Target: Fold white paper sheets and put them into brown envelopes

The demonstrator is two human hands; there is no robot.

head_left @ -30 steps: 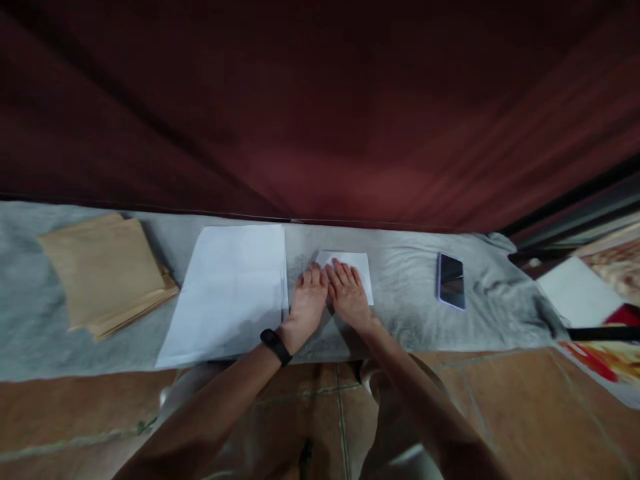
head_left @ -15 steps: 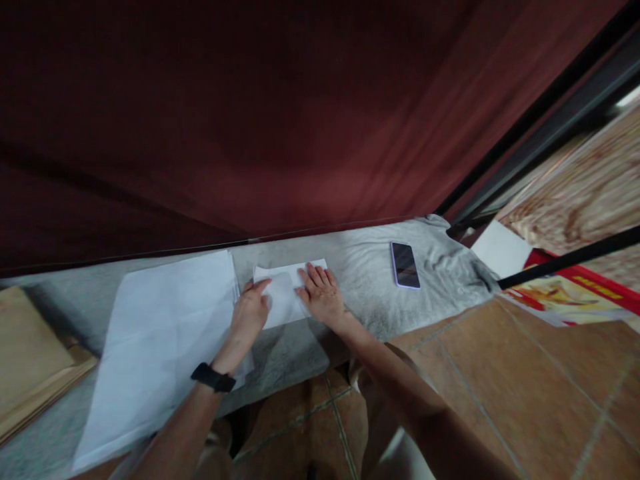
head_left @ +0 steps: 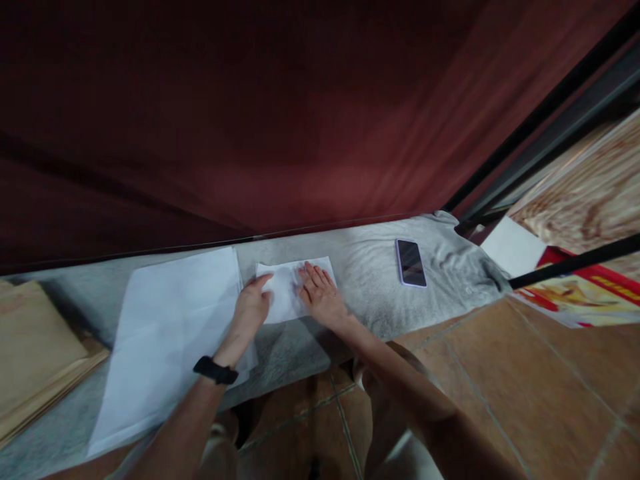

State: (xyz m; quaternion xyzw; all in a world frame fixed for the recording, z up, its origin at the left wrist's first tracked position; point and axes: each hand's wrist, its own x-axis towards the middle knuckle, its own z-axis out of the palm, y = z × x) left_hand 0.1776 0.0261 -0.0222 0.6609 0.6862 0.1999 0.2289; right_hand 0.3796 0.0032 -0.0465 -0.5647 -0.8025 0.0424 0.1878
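My left hand (head_left: 250,308) lies palm down, fingers loosely curled, black band at the wrist. My right hand (head_left: 320,299) flat, fingers spread forward. Forearms converge.

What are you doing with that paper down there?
A person is pressing both hands on a small folded white paper lying on a grey cloth. The left hand holds its left edge, and the right hand lies flat on its right part. A big white sheet lies to the left, with brown envelopes beyond it. A phone rests to the right.
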